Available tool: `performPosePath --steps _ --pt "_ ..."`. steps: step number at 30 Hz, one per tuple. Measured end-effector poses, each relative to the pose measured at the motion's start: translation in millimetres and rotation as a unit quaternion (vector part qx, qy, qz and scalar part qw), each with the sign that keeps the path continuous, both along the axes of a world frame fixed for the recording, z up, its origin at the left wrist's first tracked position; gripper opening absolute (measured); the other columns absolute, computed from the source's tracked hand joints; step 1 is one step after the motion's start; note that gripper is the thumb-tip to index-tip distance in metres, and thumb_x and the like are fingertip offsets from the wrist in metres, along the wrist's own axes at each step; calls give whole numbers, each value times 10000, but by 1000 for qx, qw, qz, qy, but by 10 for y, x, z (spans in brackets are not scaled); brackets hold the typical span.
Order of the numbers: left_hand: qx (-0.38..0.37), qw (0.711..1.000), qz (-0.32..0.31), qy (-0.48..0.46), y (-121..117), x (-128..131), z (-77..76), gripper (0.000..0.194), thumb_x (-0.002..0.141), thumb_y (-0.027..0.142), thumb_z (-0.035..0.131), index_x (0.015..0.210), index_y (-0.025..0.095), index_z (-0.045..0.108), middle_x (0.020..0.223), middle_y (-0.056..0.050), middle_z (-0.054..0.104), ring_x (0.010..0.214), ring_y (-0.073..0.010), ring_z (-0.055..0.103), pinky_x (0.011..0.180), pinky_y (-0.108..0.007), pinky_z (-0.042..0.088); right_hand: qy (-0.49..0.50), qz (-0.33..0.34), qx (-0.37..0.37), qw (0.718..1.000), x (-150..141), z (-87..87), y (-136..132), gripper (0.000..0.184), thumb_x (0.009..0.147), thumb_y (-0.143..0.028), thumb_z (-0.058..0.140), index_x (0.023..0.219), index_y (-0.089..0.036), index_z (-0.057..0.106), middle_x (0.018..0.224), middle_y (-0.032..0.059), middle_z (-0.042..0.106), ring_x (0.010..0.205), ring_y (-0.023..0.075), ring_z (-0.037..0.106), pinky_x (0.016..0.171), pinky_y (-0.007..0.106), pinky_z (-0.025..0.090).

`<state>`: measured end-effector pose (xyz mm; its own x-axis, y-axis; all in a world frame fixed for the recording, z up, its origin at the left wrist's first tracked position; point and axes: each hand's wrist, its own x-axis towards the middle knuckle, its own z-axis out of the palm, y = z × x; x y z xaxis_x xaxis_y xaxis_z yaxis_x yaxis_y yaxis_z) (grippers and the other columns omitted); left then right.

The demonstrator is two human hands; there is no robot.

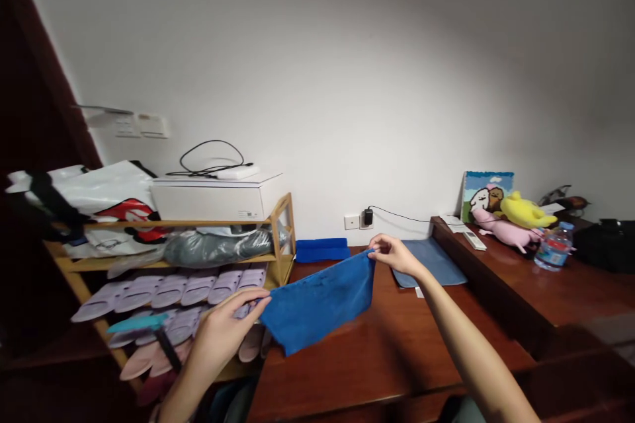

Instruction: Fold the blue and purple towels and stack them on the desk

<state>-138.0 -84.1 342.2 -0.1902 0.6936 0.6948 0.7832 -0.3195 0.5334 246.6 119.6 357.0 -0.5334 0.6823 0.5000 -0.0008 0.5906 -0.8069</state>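
A blue cloth [322,304] hangs stretched between my two hands, above the wooden tabletop [397,370]. My left hand [223,324] pinches its upper left corner between thumb and fingers. At the upper right corner my right hand [394,254] does the same, a little higher, so the top edge slants up to the right. Behind it, against the wall, lies a folded blue cloth [322,250]. A grey-blue cloth [431,263] lies flat at the table's back right, beyond my right hand.
A wooden shoe rack [285,238] with several lilac slippers [169,291] and a white box [208,201] stands at left. On the raised right ledge are a water bottle [553,248], plush toys [526,211] and a remote [475,240]. A charger [368,217] sits in the wall socket.
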Motion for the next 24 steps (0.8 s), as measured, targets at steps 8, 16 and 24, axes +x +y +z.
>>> performPosePath --steps 8,16,24 --pt "-42 997 -63 7 211 138 463 506 735 781 746 808 290 841 927 -44 861 883 -254 812 879 -314 656 16 -57 -26 998 553 17 -352 427 803 -595 864 931 -195 791 905 58 785 849 199 716 792 329 576" --pt "-98 986 -118 -70 234 322 508 497 629 746 837 716 258 823 860 -76 851 853 -278 805 854 -357 672 -12 -129 -2 992 885 -42 -692 414 881 -621 779 917 -209 765 983 69 811 843 210 737 739 333 610" --pt "-64 986 -126 -88 28 500 748 513 581 759 855 659 257 788 807 -58 827 769 -245 781 765 -342 692 16 -119 11 993 1102 247 -1171 352 938 -579 744 907 -231 707 1049 105 820 911 236 781 764 362 655"
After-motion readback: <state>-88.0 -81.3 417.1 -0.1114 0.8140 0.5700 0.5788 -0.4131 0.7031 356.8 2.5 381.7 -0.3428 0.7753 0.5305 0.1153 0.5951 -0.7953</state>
